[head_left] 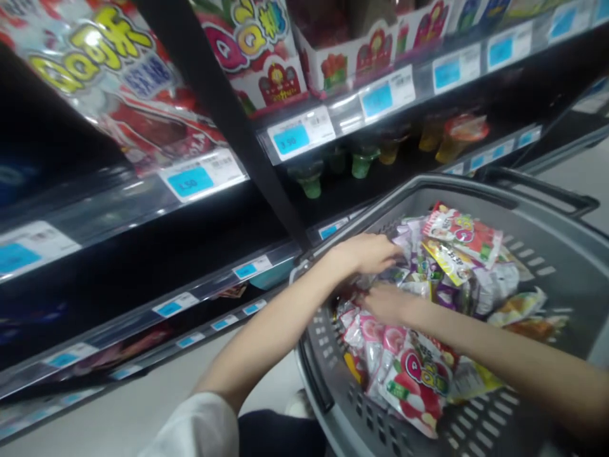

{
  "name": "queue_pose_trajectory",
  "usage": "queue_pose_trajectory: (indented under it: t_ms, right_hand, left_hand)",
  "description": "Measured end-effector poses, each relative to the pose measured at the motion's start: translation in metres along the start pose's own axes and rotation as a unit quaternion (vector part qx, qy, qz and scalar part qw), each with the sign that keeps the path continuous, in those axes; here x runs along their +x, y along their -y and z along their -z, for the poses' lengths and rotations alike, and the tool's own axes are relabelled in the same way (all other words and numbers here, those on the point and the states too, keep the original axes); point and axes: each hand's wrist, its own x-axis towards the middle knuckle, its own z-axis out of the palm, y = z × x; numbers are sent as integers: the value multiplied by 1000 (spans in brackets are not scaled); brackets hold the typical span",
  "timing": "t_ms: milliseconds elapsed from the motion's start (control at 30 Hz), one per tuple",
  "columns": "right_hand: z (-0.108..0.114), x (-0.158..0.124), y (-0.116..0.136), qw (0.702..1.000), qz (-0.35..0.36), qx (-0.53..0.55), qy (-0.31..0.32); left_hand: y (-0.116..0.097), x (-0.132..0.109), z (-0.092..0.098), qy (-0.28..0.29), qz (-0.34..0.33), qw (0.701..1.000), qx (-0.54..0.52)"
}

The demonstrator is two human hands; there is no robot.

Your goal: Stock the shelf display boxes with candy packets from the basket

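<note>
A grey plastic shopping basket (566, 279) holds many small gummy candy packets. My left hand (368, 252) reaches in over the basket's left rim, its fingers bent together at a pale lavender packet (409, 238). Just below it, my right hand (386, 302) comes from the right and dips among the packets; its fingers are blurred and mostly hidden. Under my right forearm lies a pink-and-white QQ gummy packet (419, 381). A red QQ packet (464, 231) rests on top of the heap, with a yellow packet (447, 260) beside it.
Store shelves with price tags (301, 132) run along the left and back. Large QQ candy bags (143, 82) and display boxes (352, 57) stand on them. Small jelly cups (364, 162) sit lower down. The basket's black handle (537, 187) lies by its far rim.
</note>
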Motion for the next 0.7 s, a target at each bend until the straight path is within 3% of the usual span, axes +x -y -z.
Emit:
queue_pose_trajectory:
  t_ms: [233, 400, 567, 700]
  right_hand:
    - [6, -3, -23, 994, 61, 92, 0]
    - [9, 1, -20, 986, 65, 153, -27]
    - [16, 0, -21, 976, 84, 201, 10]
    - [29, -13, -35, 961, 91, 257, -49]
  left_hand:
    - [1, 0, 2, -2, -18, 1000, -14]
    - [5, -2, -2, -21, -35, 999, -18]
    - [5, -4, 0, -30, -40, 998, -23]
    - [3, -6, 7, -73, -19, 997, -22]
